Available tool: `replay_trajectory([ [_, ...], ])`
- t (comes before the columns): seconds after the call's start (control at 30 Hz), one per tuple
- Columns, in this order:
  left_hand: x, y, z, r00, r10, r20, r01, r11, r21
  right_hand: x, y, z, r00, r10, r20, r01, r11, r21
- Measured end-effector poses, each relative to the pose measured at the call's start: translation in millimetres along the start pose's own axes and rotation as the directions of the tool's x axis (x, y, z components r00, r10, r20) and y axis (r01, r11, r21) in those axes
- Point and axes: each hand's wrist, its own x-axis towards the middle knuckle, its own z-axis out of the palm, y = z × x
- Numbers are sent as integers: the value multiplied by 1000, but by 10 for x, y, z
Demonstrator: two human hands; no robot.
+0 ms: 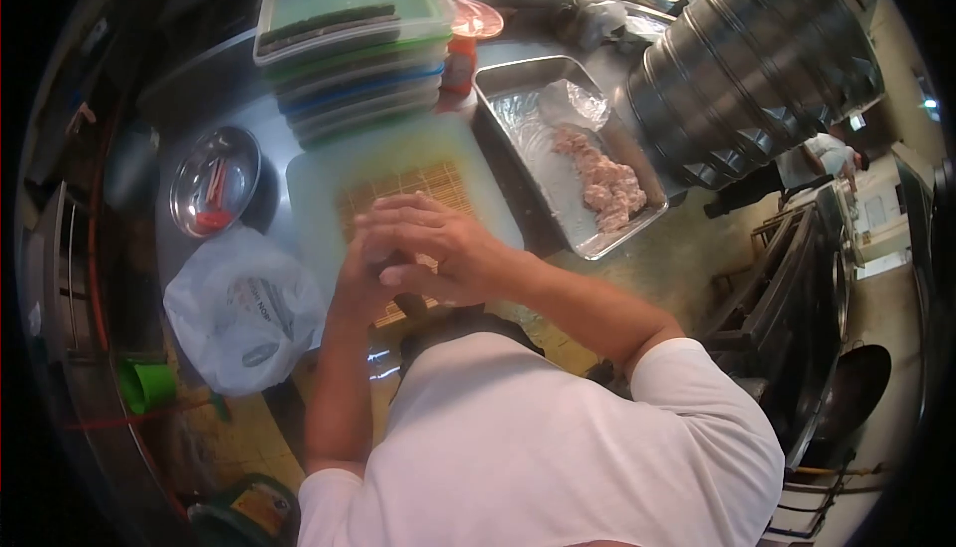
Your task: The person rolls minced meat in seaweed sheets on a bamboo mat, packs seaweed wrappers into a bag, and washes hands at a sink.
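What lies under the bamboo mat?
A pale cutting board, visible around the bamboo mat. Anything directly beneath is covered; the left hand and right hand partly hide the mat.

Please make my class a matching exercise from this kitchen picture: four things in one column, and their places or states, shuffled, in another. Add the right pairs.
Things
1. Bamboo mat
2. Pink mince-like food
3. Round metal bowl
4. Plastic containers

Places or states
A. Stacked one on another
B. Lying on the pale board
C. Holding something red
D. Inside the rectangular metal tray

Right pairs: 1-B, 2-D, 3-C, 4-A
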Motion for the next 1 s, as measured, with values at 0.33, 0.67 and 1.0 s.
replay_trajectory([
  [0.33,-51,72,-53,994,44,-96,-52,995,-80,38,-110,12,999,45,-13,-44,998,34],
  [0.67,-234,285,-128,991,-122,-63,134,953,271,119,-111,143,894,432,120,-445,822,354],
  [1.0,-417,247,-310,983,17,-183,40,952,304,107,-246,441,993,102,57,-103,995,7],
])
